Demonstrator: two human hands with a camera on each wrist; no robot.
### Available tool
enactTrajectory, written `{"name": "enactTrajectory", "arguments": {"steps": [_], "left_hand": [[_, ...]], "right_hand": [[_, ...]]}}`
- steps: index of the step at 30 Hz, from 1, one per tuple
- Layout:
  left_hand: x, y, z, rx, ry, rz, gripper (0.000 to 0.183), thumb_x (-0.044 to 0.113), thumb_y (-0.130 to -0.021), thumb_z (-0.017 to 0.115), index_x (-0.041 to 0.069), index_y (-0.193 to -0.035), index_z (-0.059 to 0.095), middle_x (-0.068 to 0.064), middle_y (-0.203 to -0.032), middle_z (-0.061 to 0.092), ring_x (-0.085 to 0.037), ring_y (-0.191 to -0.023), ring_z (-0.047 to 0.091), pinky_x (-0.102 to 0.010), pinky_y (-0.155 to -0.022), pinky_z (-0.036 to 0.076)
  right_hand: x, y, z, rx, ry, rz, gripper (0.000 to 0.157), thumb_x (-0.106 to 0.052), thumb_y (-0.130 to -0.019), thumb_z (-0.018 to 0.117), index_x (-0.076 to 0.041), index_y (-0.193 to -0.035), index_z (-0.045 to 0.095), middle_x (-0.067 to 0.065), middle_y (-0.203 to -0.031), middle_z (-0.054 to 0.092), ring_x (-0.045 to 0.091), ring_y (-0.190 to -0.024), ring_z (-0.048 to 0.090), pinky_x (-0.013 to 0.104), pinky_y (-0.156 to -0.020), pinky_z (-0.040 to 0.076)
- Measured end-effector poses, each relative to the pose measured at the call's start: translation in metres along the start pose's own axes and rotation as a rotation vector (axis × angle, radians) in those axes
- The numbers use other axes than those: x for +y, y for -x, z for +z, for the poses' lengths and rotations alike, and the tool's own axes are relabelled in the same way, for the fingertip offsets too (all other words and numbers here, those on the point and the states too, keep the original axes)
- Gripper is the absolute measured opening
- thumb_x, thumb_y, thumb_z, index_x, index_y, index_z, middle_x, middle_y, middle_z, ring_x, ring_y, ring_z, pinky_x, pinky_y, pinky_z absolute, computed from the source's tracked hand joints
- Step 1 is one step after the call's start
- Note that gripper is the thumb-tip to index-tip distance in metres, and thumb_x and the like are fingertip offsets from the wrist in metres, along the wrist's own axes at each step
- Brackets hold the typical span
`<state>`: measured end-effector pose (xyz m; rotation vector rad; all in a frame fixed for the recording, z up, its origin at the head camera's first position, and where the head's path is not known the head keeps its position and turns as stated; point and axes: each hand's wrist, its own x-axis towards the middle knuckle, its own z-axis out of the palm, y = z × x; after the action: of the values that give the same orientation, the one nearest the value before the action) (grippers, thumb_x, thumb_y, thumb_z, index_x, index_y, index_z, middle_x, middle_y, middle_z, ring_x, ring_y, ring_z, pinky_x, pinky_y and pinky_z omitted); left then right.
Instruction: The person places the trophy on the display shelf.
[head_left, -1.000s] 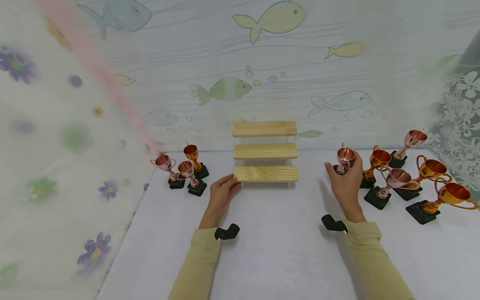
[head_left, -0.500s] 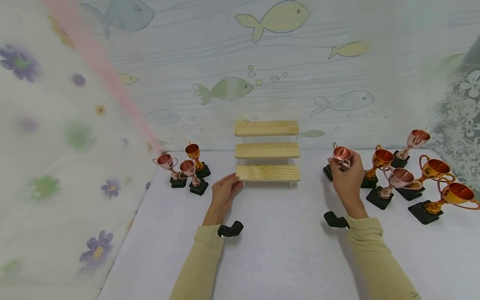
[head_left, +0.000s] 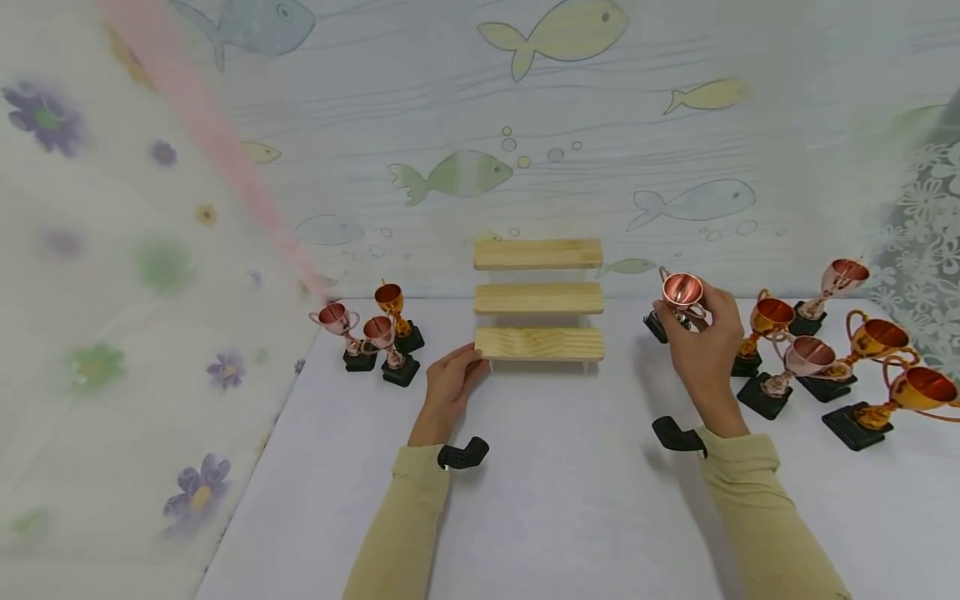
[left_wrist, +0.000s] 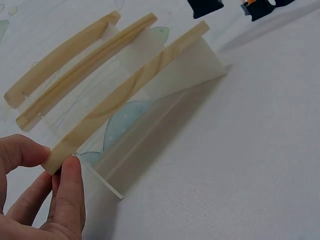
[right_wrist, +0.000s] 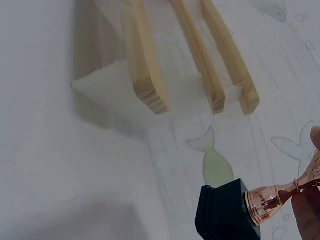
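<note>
A three-tier shelf with pale wooden boards (head_left: 538, 343) stands at the back middle. My left hand (head_left: 448, 385) pinches the left end of its lowest board (left_wrist: 120, 100), thumb on one side and fingers on the other. To the right of the shelf, my right hand (head_left: 708, 350) grips a rose-gold trophy (head_left: 682, 292) by its stem, just below the cup. Its black base (right_wrist: 227, 212) shows in the right wrist view, tilted, with the thumb and a finger around the stem (right_wrist: 300, 185).
Several gold and rose-gold trophies (head_left: 806, 357) stand on black bases to the right of my right hand. Three more, including a gold trophy (head_left: 390, 300), stand left of the shelf. A fish-patterned curtain (head_left: 442, 100) hangs close behind on the white table (head_left: 555, 483).
The trophy in my right hand has moved left and up, away from the other trophies, its base swinging out to the left. My left hand keeps its hold on the board.
</note>
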<state>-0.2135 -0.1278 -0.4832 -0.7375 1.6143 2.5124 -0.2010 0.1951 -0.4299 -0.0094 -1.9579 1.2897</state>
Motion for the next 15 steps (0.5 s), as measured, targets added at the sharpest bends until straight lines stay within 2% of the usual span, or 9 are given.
{"name": "enactTrajectory", "arguments": {"steps": [5, 9, 15], "left_hand": [[0.002, 0.000, 0.000, -0.009, 0.003, -0.014, 0.039, -0.002, -0.094, 0.065, -0.006, -0.132, 0.062, -0.021, -0.129, 0.063, -0.018, -0.103, 0.067, -0.025, -0.088, 0.061], [0.003, -0.001, -0.001, -0.019, 0.012, -0.012, 0.039, -0.003, -0.094, 0.065, -0.007, -0.132, 0.062, -0.021, -0.128, 0.063, -0.018, -0.102, 0.067, -0.025, -0.087, 0.061], [-0.002, -0.002, -0.002, -0.020, 0.034, 0.002, 0.039, -0.003, -0.094, 0.066, -0.008, -0.132, 0.061, -0.022, -0.127, 0.064, -0.017, -0.099, 0.067, -0.024, -0.085, 0.061]], "right_hand": [[-0.032, -0.003, 0.002, -0.018, -0.019, -0.070, 0.048, 0.009, -0.082, 0.078, 0.010, -0.128, 0.062, 0.028, -0.117, 0.061, -0.009, -0.103, 0.053, 0.003, -0.086, 0.049], [-0.039, -0.008, 0.006, -0.052, -0.062, -0.075, 0.050, 0.010, -0.083, 0.076, 0.011, -0.130, 0.058, 0.027, -0.122, 0.062, -0.007, -0.100, 0.056, 0.006, -0.087, 0.052], [-0.051, -0.014, 0.009, -0.088, -0.110, -0.055, 0.049, 0.010, -0.084, 0.076, 0.012, -0.128, 0.056, 0.026, -0.122, 0.061, 0.000, -0.096, 0.058, 0.011, -0.088, 0.055]]}}
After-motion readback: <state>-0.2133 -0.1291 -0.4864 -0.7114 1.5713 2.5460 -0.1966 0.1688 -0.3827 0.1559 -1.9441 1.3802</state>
